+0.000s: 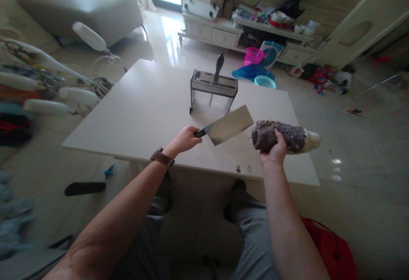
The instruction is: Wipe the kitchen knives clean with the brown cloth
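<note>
My left hand [188, 138], with a brown-strapped watch at the wrist, is closed around the black handle of a cleaver [230, 125]. The broad blade points right, above the white table [128, 114]. In my right hand [275, 150] is a rolled shaggy grey-brown cloth [289, 136] with a cream end on the right. The blade's far corner comes close to the cloth's left end; I cannot tell whether they touch. Behind the blade stands a knife block [213, 90] with see-through sides and a dark frame. One knife [219, 64] stands in it, black handle up.
Two small stickers or scraps [238, 168] lie at the table's near edge. Beyond the table are a pink basket [253, 56], a light blue basket [265, 82] and a cluttered cabinet [223, 37]. White padded arms [89, 36] jut in at the left. A red bag [332, 246] sits low right.
</note>
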`<state>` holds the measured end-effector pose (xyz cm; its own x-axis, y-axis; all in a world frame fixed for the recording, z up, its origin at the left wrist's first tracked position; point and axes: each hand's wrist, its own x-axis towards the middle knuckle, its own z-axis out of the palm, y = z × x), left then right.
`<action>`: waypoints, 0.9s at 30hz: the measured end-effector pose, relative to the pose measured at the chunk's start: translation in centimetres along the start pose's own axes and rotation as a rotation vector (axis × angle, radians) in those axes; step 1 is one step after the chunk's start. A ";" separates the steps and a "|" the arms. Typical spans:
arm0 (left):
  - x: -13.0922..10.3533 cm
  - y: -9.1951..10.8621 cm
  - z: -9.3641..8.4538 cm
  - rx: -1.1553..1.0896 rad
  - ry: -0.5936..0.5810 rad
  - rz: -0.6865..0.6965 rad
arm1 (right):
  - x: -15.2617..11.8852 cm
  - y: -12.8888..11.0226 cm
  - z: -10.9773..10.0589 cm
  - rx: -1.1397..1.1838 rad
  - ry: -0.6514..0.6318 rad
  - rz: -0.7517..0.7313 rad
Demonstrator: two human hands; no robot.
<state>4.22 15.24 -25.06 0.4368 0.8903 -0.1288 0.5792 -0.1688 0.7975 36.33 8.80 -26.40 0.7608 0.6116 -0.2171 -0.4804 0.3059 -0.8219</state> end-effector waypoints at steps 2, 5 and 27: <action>0.0 0.3 0.1 -0.117 0.041 -0.024 | -0.8 0.4 0.6 -0.008 0.011 0.026; 0.2 0.9 0.4 -0.348 -0.009 -0.085 | -2.0 0.8 1.5 -0.011 -0.051 0.056; -1.0 2.0 3.8 0.228 0.183 0.229 | -6.1 1.2 3.4 -0.042 -0.269 0.197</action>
<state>7.53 12.42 -25.58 0.4544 0.8759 0.1620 0.6283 -0.4440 0.6388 29.64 7.96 -24.24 0.5100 0.8284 -0.2316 -0.5841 0.1358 -0.8002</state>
